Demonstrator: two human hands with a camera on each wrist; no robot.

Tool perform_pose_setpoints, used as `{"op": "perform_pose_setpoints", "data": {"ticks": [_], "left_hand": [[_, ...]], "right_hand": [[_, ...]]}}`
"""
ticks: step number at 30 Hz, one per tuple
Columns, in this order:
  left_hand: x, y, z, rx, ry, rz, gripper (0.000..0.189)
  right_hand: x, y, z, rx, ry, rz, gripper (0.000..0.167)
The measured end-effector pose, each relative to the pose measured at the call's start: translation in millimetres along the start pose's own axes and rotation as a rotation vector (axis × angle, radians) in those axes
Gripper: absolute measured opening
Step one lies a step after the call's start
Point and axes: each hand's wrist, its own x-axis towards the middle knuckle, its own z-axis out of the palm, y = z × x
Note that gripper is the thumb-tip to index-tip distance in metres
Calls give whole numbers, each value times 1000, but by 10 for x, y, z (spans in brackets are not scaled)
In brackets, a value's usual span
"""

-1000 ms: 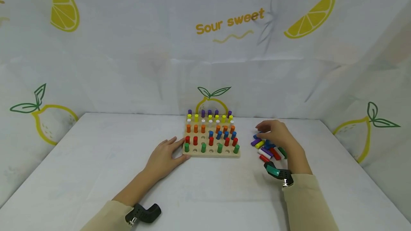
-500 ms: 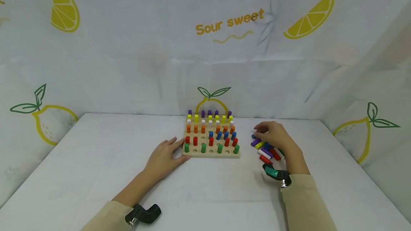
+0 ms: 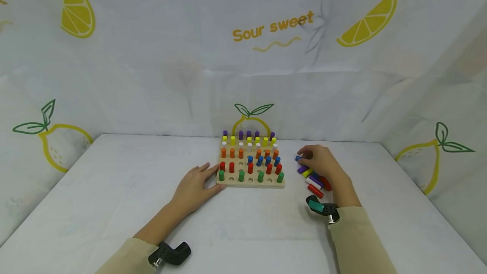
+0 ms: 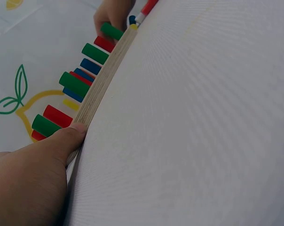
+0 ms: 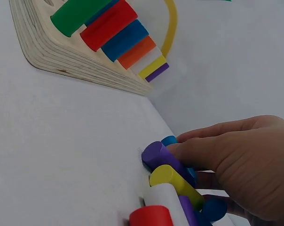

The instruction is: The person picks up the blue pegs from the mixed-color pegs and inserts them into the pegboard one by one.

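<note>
My left hand [image 3: 192, 187] rests at the near left corner of a wooden pegboard [image 3: 251, 184], its fingers stretched out. In the left wrist view, the thumb [image 4: 76, 134] presses the board's front edge. Rows of coloured pegs stand upright in the board, with some bare holes among them. To the right, my right hand [image 3: 323, 164] pinches a blue peg [image 3: 298, 158] at the far end of a loose pile. The right wrist view shows this blue peg [image 5: 169, 140] at the fingertips, mostly hidden behind a purple peg [image 5: 156, 155].
Loose pegs lie beside and under the right hand, among them a yellow peg [image 3: 307, 173], a white peg [image 3: 313, 182] and a red peg [image 3: 315, 191]. A white cloth wall printed with lemons rises behind the white table [image 3: 243, 231].
My right hand has moved slightly left and toward me, and the blue peg at its fingertips has shifted left, out from the pile. The left hand and the pegboard stay in place.
</note>
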Motion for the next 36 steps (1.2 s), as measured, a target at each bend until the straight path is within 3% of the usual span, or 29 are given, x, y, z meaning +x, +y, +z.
{"op": "perform_pose_setpoints", "data": {"ticks": [7,16,23,36], "left_hand": [[-3,9,-5,0,-4,-9,68],[0,6,-7,-2,0,5,67],[1,2,-8,0,-1,-1,67],[-4,13,-24,-4,1,7,68]], "right_hand": [[14,-54,16,-75,-25,-42,29],[9,-110,-19,-28,28,-84,29],[-32,-305,-170,63,73,-110,32],[-160,-761,-338,130,160,-216,26]]}}
